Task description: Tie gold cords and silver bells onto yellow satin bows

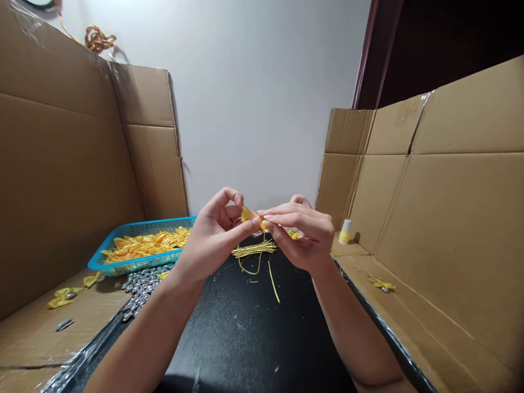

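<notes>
Above the black table, both hands meet at a small yellow ribbon bow (pixel 247 214). My left hand (pixel 219 228) pinches it between thumb and fingers from the left. From the right, my right hand (pixel 302 229) closes its fingertips on the bow's other side, covering part of it. A thin yellow cord (pixel 261 262) hangs in a loop beneath the fingers. Behind the hands lies a bundle of yellow cord pieces (pixel 254 249), and one loose strip (pixel 274 282) lies nearer on the table.
At the left stands a blue basket (pixel 108 267) of yellow ribbon bows, with many silver beads (pixel 141 289) before it. Cardboard walls (pixel 450 218) enclose both sides. A white-and-yellow thread spool (pixel 344 232) stands at right. Another bow (pixel 382 285) lies on the right cardboard.
</notes>
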A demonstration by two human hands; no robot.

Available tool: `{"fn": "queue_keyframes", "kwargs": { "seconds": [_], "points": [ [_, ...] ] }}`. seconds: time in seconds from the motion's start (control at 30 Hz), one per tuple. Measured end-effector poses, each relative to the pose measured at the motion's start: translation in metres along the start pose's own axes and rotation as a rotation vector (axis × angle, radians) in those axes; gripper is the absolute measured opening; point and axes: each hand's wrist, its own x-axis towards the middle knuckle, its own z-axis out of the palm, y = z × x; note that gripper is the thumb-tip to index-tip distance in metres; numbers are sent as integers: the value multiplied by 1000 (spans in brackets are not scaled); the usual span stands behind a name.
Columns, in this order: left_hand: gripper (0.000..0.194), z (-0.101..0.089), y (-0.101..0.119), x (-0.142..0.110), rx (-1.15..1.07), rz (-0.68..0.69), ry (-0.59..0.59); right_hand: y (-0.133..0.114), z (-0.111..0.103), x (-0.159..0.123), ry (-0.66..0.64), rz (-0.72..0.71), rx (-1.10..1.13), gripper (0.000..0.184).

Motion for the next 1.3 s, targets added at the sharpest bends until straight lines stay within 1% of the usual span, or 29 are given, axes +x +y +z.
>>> {"fn": "queue_keyframes", "kwargs": {
  "seconds": [0.13,0.2,0.3,0.37,0.4,0.5,0.53,0.57,0.67,0.73,0.8,0.87,0.97,1.07,1.17,1.23,1.3],
  "points": [
    [35,1,1,-1,9,11,-13,0,1,-1,1,-74,-74,12],
    [34,2,1,-1,15,24,-17,1,2,-2,4,-84,-101,12],
    [33,3,1,-1,26,47,-20,3,0,-2,-23,-43,-107,12],
    [33,3,2,-1,42,62,-14,5,-4,0,-63,-3,-63,6],
    [32,3,2,-1,56,71,-9,6,-7,1,-91,19,-25,7],
    [29,2,1,-2,134,114,-7,10,-18,6,-187,91,116,33],
    [28,2,0,-2,183,144,0,11,-22,7,-214,121,160,37],
    [28,1,-1,-2,245,185,13,12,-26,8,-236,153,199,38],
    [31,-1,-5,-2,450,320,28,13,-33,9,-268,263,278,24],
    [32,-3,-7,-3,525,364,-24,11,-35,9,-287,295,295,16],
    [31,-4,-7,-4,541,377,-101,8,-36,11,-316,273,273,15],
    [30,-5,-5,-4,547,384,-153,3,-36,12,-354,213,233,14],
    [29,-5,-3,-3,566,370,-190,-3,-37,14,-398,112,146,10],
    [30,-5,-2,-1,563,334,-221,-9,-37,14,-420,58,-9,9],
    [31,-5,-2,-1,551,310,-235,-14,-38,14,-444,54,-123,10],
    [31,-4,-1,-1,543,311,-242,-16,-39,14,-458,70,-97,11],
    [32,-5,0,-2,542,320,-253,-18,-41,15,-469,116,-19,13]
  ]
}}
